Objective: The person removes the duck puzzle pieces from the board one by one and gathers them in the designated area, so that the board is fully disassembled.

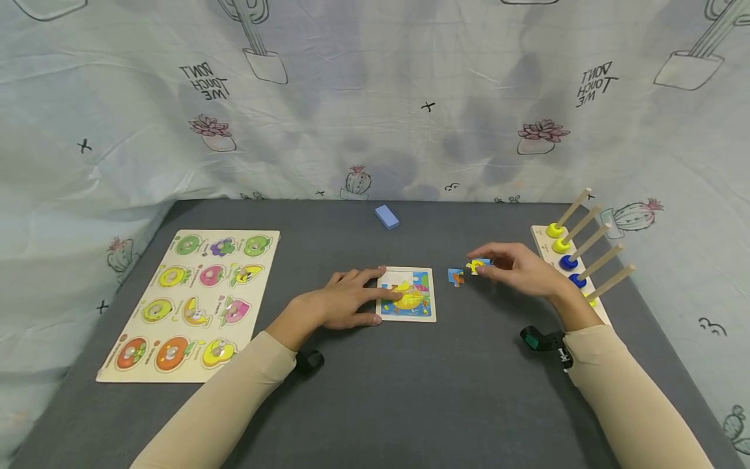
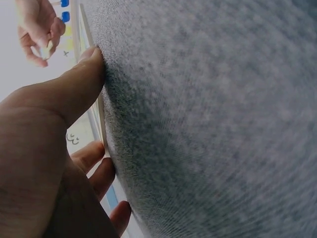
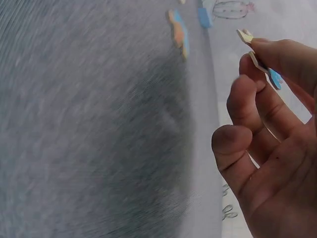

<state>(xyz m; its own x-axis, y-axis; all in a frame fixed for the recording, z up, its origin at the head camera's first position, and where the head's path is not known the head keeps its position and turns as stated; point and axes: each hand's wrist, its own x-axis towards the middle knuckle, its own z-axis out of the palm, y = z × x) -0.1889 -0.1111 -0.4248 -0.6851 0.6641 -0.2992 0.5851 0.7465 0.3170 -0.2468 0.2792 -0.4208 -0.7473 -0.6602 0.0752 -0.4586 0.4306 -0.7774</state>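
Observation:
A small jigsaw puzzle in a pale tray point(image 1: 435, 306) lies mid-table, with a yellow figure on a blue picture and a bare pale area at its upper left. My left hand point(image 1: 346, 299) rests on its left side, fingers spread; one finger touches the picture and the thumb is at the near left corner. To the right, my right hand point(image 1: 524, 270) pinches a yellow and blue puzzle piece point(image 3: 275, 79) between thumb and fingertips, held above the table. Just left of that hand lies a loose blue and orange puzzle piece point(image 1: 454, 277).
On the left is a wooden fruit puzzle board point(image 1: 266, 260) with several round and shaped pieces. A peg stand point(image 1: 541, 241) with yellow and blue rings stands at the right, its pegs upright. Toward the back edge lies a blue block point(image 1: 387, 217). A patterned cloth hangs behind.

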